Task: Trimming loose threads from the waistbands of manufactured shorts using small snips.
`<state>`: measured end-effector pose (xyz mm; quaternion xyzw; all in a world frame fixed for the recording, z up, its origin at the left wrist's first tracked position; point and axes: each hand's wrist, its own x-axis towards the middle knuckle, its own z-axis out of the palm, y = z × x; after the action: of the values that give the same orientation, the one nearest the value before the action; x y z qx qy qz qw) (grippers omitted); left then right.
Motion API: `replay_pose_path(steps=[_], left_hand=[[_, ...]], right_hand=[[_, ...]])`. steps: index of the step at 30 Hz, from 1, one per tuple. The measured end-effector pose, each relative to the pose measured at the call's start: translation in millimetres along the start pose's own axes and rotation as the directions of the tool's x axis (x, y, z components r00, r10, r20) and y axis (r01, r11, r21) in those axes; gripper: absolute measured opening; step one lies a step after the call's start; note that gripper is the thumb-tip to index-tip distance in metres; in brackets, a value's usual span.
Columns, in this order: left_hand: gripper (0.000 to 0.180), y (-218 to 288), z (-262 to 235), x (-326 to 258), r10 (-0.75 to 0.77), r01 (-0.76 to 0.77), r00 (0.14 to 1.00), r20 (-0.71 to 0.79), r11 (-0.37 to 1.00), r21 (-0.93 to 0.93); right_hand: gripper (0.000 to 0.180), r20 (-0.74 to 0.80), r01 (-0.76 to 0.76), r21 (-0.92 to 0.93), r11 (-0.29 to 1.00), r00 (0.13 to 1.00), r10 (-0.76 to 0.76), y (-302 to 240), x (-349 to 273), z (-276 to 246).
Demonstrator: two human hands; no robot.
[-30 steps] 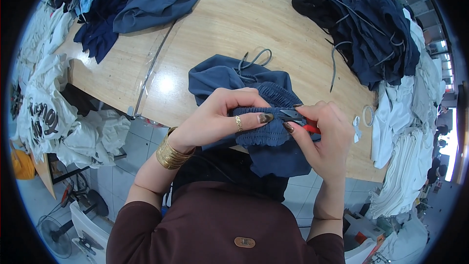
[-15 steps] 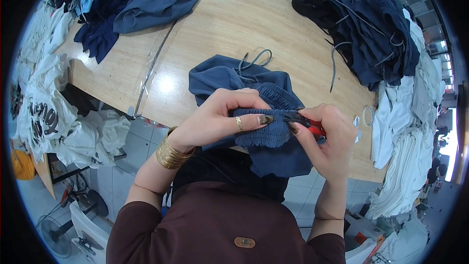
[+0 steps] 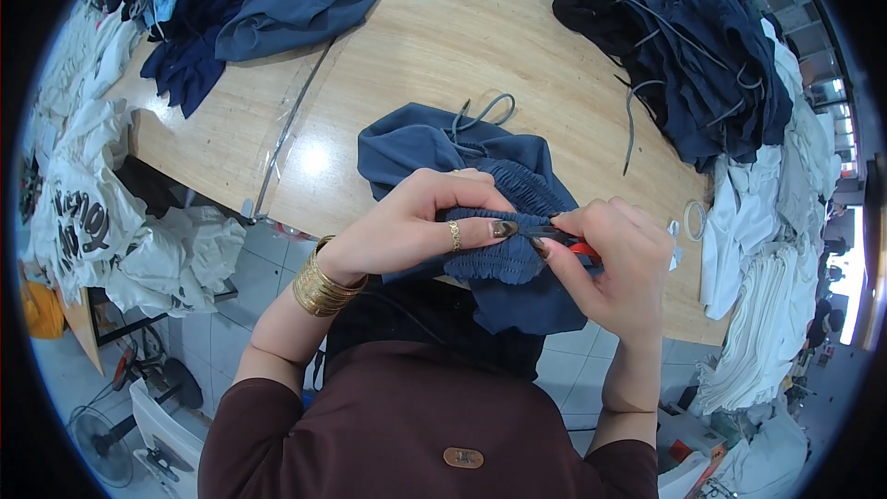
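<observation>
A dark blue garment (image 3: 434,152) with a gathered elastic waistband and a grey drawstring lies at the near edge of the wooden table (image 3: 462,28). My left hand (image 3: 420,222), with a ring and gold bangles on the wrist, pinches the bunched waistband between thumb and fingers. My right hand (image 3: 614,263) is closed on a small red-handled thread snipper (image 3: 568,240). Its tip points at the waistband right by my left thumb.
A heap of dark blue garments (image 3: 702,65) with grey cords lies at the far right, another heap (image 3: 249,0) at the far left. White garments (image 3: 111,222) hang off the left side, more white stacks (image 3: 785,314) at right. A tape roll (image 3: 695,219) sits near the right edge.
My right hand has shifted slightly, bringing the snipper tip closer to my left thumb on the waistband. The garment and my left hand have barely moved.
</observation>
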<state>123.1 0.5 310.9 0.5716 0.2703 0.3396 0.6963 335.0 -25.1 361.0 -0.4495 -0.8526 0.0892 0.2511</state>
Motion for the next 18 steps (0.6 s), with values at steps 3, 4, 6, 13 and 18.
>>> replay_pose_path(steps=[3, 4, 6, 13, 18], left_hand=[[0.017, -1.0, -6.9, -0.5, 0.011, -0.017, 0.996, 0.094, 0.998, 0.059], [0.017, -1.2, -7.4, -0.2, 0.011, -0.017, 0.995, 0.095, 0.998, 0.058], [0.017, -1.2, -7.8, 0.1, 0.015, -0.022, 0.995, 0.099, 0.997, 0.073], [0.016, -0.5, -7.1, -1.0, -0.008, 0.003, 0.996, 0.090, 0.999, 0.048], [0.016, -2.1, -8.1, -0.3, 0.021, -0.031, 0.994, 0.106, 0.995, 0.094]], right_hand=[[0.018, 0.005, 0.020, -0.017, 1.000, 1.000, -0.020, -0.1, 0.1, -0.6], [0.018, 0.006, 0.020, -0.018, 1.000, 1.000, -0.020, 0.1, 0.4, -0.9], [0.018, 0.008, 0.030, -0.013, 0.999, 1.000, -0.030, 0.1, 1.2, -1.7], [0.018, 0.001, 0.031, 0.003, 1.000, 1.000, -0.031, 1.1, 0.7, 0.3], [0.017, 0.016, 0.025, 0.014, 1.000, 1.000, -0.025, 1.4, 0.7, 0.3]])
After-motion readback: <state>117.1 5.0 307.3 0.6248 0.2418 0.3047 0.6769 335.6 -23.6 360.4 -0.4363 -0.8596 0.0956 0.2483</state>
